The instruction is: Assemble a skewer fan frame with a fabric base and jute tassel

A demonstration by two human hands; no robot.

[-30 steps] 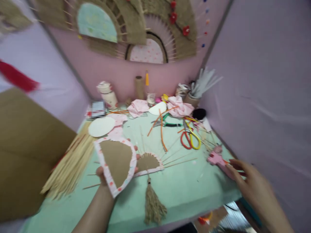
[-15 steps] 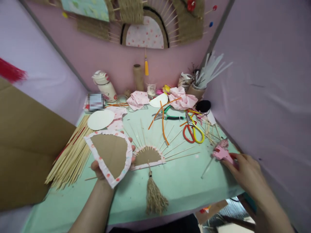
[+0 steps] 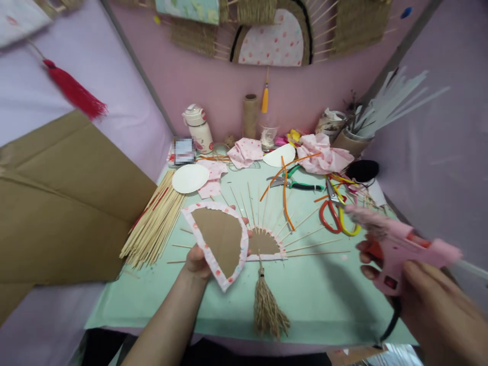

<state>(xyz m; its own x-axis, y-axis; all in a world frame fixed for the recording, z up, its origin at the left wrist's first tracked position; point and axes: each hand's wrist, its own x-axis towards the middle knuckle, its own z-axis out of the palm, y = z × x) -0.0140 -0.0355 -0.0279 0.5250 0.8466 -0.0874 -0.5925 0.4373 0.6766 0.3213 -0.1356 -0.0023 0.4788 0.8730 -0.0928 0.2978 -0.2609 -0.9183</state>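
My left hand (image 3: 199,260) grips a half-round cardboard piece (image 3: 219,235) edged with folded white cloth with pink spots, its bare brown side facing me. Behind it on the table lies a fan-like piece (image 3: 264,243): a cardboard half-disc with cloth rim and thin sticks spreading outward. A straw-coloured tassel (image 3: 269,310) hangs from its lower edge towards me. Raised at the right, my right hand (image 3: 427,295) is wrapped around a pink glue gun (image 3: 398,249). The gun's nozzle points left, and a glue stick shows at its back end.
A bundle of thin sticks (image 3: 154,223) and a white oval card (image 3: 190,178) lie at the left, by a large cardboard sheet (image 3: 72,203). Green-handled pruners (image 3: 297,185), scissors (image 3: 331,216) and pink cloth (image 3: 324,153) lie further back. A bottle (image 3: 199,129) stands behind.
My right hand has lifted the glue gun off the table and turned it to point left. The view has swung left; my left hand still holds the cardboard piece.
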